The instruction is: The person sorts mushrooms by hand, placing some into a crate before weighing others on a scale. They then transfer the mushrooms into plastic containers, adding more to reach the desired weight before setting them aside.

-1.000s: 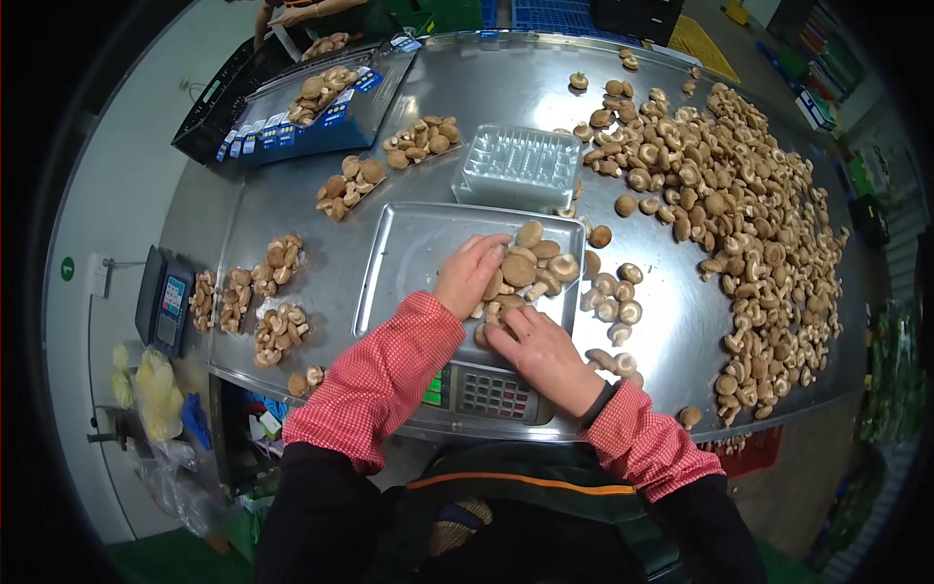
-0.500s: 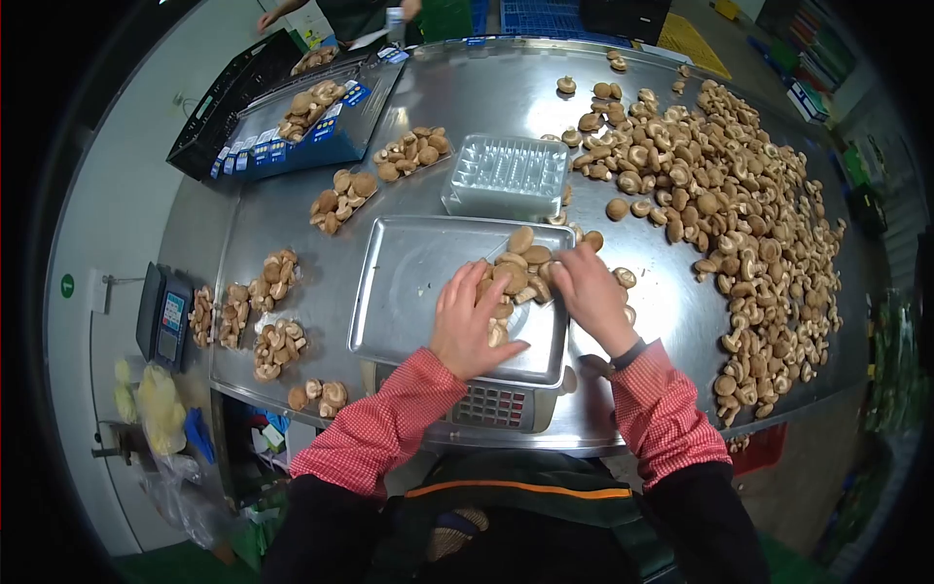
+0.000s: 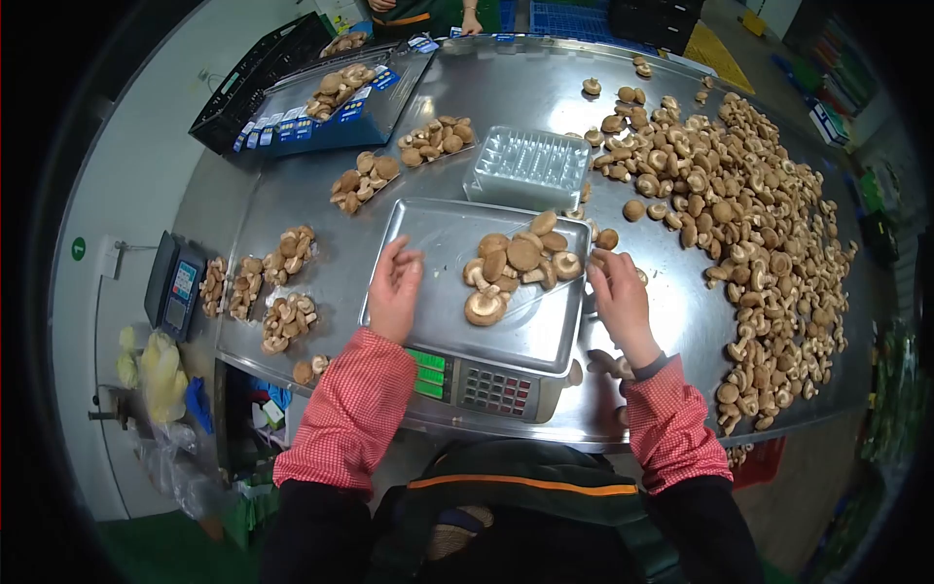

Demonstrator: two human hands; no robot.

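A heap of shiitake mushrooms (image 3: 522, 256) lies in a clear plastic tray on the metal pan (image 3: 443, 326) of a weighing scale (image 3: 540, 401). Over the left side of the pan is my left hand (image 3: 393, 297), its fingers loosely bent and apart, with nothing in it. My right hand (image 3: 623, 300) hovers by the pan's right rim, fingers spread and empty. Below the pan's front edge the scale shows a lit green display (image 3: 428, 374) and a keypad.
A large pile of mushrooms (image 3: 754, 243) covers the table's right side. Stacked clear trays (image 3: 530, 165) stand behind the scale. Filled trays (image 3: 365, 182) sit to the left, near a second scale (image 3: 177, 292). Across the table, another person's hand (image 3: 471, 23) rests at the edge.
Both hands have let go of the mushrooms and moved apart, the left one to the pan's left side, the right one past its right rim. The green display has come into view.
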